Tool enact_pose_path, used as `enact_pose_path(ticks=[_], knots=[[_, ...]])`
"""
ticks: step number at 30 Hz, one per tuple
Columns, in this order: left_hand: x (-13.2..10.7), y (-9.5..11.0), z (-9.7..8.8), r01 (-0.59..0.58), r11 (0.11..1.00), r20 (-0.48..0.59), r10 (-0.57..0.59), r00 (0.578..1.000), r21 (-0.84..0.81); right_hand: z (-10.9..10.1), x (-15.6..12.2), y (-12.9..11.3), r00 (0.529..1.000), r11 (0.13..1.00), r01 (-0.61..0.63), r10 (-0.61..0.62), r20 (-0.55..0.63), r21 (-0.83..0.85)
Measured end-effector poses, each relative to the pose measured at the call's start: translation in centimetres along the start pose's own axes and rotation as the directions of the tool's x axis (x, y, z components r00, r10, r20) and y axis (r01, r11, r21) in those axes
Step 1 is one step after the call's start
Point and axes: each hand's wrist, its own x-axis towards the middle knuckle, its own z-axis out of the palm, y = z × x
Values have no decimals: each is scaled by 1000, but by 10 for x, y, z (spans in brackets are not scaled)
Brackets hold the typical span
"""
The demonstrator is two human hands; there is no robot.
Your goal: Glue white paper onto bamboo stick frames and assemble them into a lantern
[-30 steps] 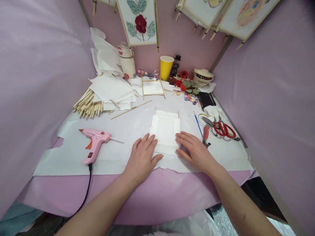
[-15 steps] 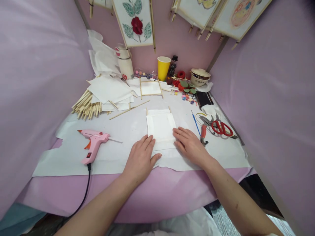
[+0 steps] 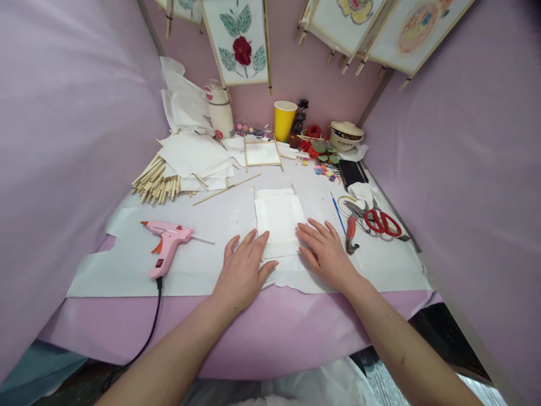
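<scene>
A white paper sheet (image 3: 279, 223) lies flat over a thin wooden stick frame (image 3: 255, 194) on the white-covered table (image 3: 105, 276). My left hand (image 3: 244, 272) rests flat at the sheet's lower left edge, fingers spread and holding nothing. My right hand (image 3: 324, 254) lies on the work surface with its fingertips at the sheet's right edge, also holding nothing. Part of the frame's lower end is hidden under the paper. A pink hot glue gun (image 3: 168, 245) lies left of my left hand, and red-handled pliers (image 3: 350, 234) lie right of my right hand.
Red-handled scissors (image 3: 382, 223) and a blue paintbrush (image 3: 338, 213) lie on the right. Farther back are loose paper sheets (image 3: 194, 155), a bundle of wooden sticks (image 3: 156, 183), a yellow cup (image 3: 284, 120), and a paper-covered frame (image 3: 262, 153). Lilac fabric walls stand on both sides.
The view has drifted slightly. Both hands stay at the sheet's sides, with my left fingers spread a little wider.
</scene>
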Motion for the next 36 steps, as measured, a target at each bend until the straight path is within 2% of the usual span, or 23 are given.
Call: enact_pose_path(ticks=[3,5,7,9,11,12,14,17,20,22,24,26,29,31,33,36], knots=[[-7,-4,-11,4,1000,-162,1,987,29,0,-4,3,999,1000,10,-10,-48,-4],[-18,-12,-22,108,993,-288,-90,953,48,1,-8,6,998,1000,10,-10,-64,9],[-33,-25,-35,297,953,-378,-257,890,52,3,-12,8,997,999,8,-6,-74,39],[-50,-43,-45,494,867,-420,-423,803,71,5,-15,10,997,996,8,-1,-75,83],[-65,-62,-52,625,771,-421,-530,736,122,7,-16,11,997,991,14,-5,-73,131],[-70,-72,-54,661,735,-411,-561,719,153,7,-17,10,997,989,21,-9,-77,149],[-76,-89,-56,685,699,-363,-595,717,205,7,-16,9,995,984,35,-19,-97,173],[-74,-101,-55,651,712,-269,-594,758,264,2,-17,5,990,978,51,-22,-142,202],[-68,-91,-56,624,747,-275,-566,777,227,-6,-23,-7,983,958,39,14,-181,285],[-65,-70,-59,587,801,-324,-528,785,117,-13,-30,-23,983,908,0,78,-169,419],[-62,-39,-61,490,871,-370,-460,807,-13,-18,-38,-45,982,778,-79,168,-85,624],[-58,-1,-59,340,933,-373,-359,856,-119,-21,-44,-69,957,526,-244,267,114,815],[-50,55,-46,113,960,-307,-192,932,-257,-21,-47,-98,935,96,-245,285,209,965],[-45,83,-30,-10,955,-248,-67,966,-298,-22,-47,-109,904,-115,-216,352,243,970],[-42,101,-14,-72,948,-224,1,975,-310,-24,-47,-112,826,-248,-211,472,308,945],[-40,112,-1,-103,929,-190,36,981,-356,-26,-49,-108,671,-301,-249,632,387,921]])
